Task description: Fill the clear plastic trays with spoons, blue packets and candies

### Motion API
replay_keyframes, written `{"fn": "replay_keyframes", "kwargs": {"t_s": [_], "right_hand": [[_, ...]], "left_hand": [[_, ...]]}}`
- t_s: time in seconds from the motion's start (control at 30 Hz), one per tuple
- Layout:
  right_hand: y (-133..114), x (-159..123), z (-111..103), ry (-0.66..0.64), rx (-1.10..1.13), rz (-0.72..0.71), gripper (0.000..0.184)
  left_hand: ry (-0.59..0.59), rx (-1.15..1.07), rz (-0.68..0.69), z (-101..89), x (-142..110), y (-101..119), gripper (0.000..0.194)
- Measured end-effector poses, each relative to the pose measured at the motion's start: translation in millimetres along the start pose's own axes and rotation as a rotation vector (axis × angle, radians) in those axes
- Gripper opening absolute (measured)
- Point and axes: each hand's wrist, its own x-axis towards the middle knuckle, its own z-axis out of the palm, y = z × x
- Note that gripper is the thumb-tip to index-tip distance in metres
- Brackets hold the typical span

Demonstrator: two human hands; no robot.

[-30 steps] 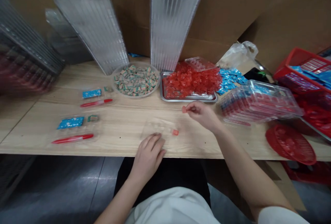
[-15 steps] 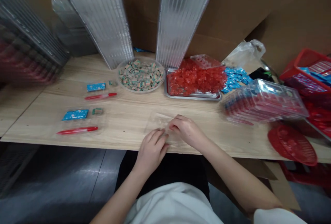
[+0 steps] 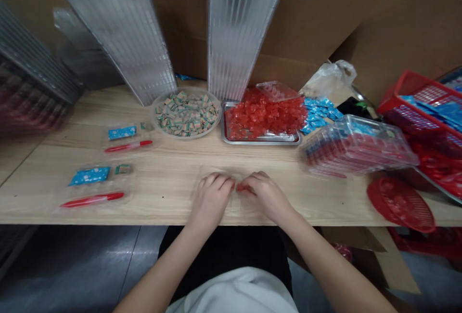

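My left hand (image 3: 213, 196) rests on the near part of the table with its fingers bent together; what its fingertips pinch is mostly hidden. Close beside it, my right hand (image 3: 266, 196) pinches a small red plastic piece (image 3: 241, 188) between thumb and fingers. Both hands are over a clear plastic tray (image 3: 236, 203), whose outline is faint against the wood. To the left lie two filled clear trays, each with a blue packet (image 3: 89, 176), a small green-and-tan piece (image 3: 122, 169) and a red pen-shaped item (image 3: 92, 200).
Behind my hands stand a round tub (image 3: 186, 135) of small green-and-tan pieces and a metal tray (image 3: 260, 142) heaped with red pieces. Tall stacks of clear trays (image 3: 241, 29) lean at the back. Filled packs (image 3: 361, 147), a red basket (image 3: 400, 91) and a red sieve-like lid (image 3: 400, 204) sit right.
My hands have come closer together, and the left fingers have bent inward toward the right fingertips. A red piece now shows at my right fingers. The whole view has shifted slightly.
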Motion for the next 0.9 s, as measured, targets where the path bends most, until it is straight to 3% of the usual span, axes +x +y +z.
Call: {"fn": "replay_keyframes", "kwargs": {"t_s": [0.1,0.17,0.23,0.33,0.4,0.47,0.57,0.7,0.8,0.9], "right_hand": [[18.5,23.5,-22.5,-0.038,0.066,0.01,0.012],[36.1,49.8,-38.3,0.117,0.041,0.133,0.017],[50.9,79.3,-47.0,0.259,-0.129,0.246,0.021],[62.0,111.8,-44.7,0.204,-0.365,0.287,0.02],[64.5,118.4,-38.9,0.162,-0.398,0.267,0.016],[64.8,113.2,-35.1,0.24,-0.312,0.25,0.014],[55.4,92.2,-32.6,0.381,0.013,0.199,0.01],[15.8,62.0,-17.1,0.175,0.461,0.041,0.004],[-12.9,48.4,8.2,0.095,0.438,-0.036,0.007],[-24.3,40.4,31.3,0.09,0.291,-0.086,0.01]], "left_hand": [[-0.021,0.026,-0.012,6.2,9.4,-3.2,0.011],[0.028,0.012,-0.009,6.0,4.9,-4.5,0.018],[0.103,-0.003,0.0,2.0,-6.9,-6.6,0.028],[0.191,-0.004,-0.034,-6.0,-30.8,-13.5,0.036],[0.205,-0.008,-0.062,-8.7,-45.0,-19.4,0.035],[0.19,-0.026,-0.072,-8.7,-54.0,-23.9,0.033],[0.188,-0.047,-0.093,-7.0,-56.9,-25.9,0.031],[0.148,-0.049,-0.095,-6.2,-51.7,-23.0,0.024],[0.129,-0.027,-0.102,-5.4,-49.5,-21.1,0.019],[0.133,-0.016,-0.117,-3.9,-49.8,-20.0,0.019]]}}
